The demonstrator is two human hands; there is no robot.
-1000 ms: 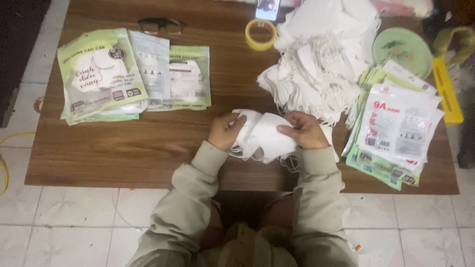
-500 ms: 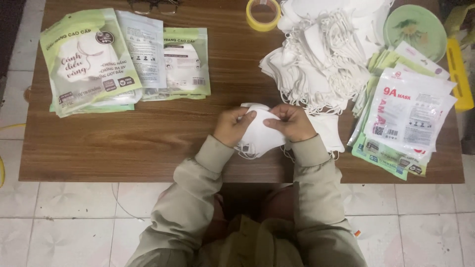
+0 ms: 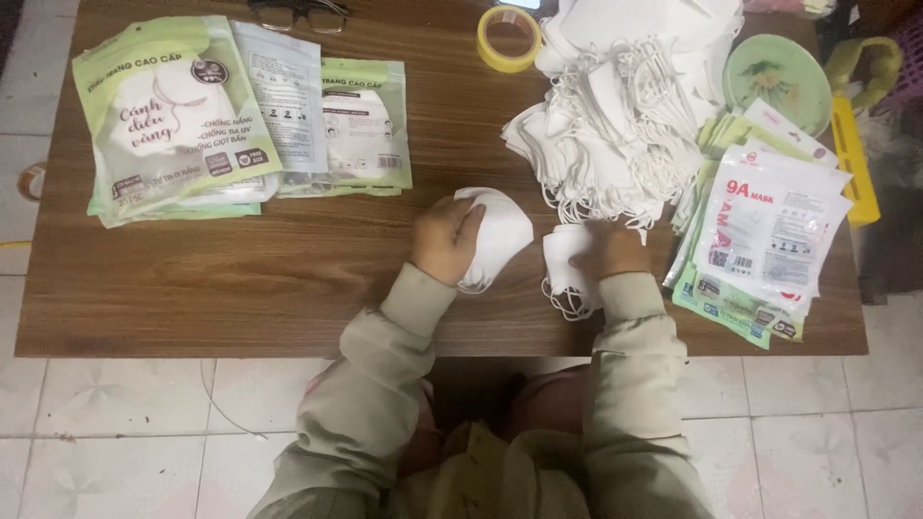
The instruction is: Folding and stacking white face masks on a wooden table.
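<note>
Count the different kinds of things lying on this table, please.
Loose pile of white masks: 1
Stacks of printed packets, left and right: 2
Yellow tape roll: 1
Green plate: 1
Glasses: 1
Masks in hand, left hand and right hand: 2
Total: 8

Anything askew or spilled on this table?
Nothing damaged or spilled. The loose white masks lie in a tangled heap, and the right-side pouches overhang the table edge. Left hand holds a folded mask.

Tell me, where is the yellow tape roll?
In the head view, the yellow tape roll lies at the table's far edge, between the black glasses and the white mask pile.
</note>
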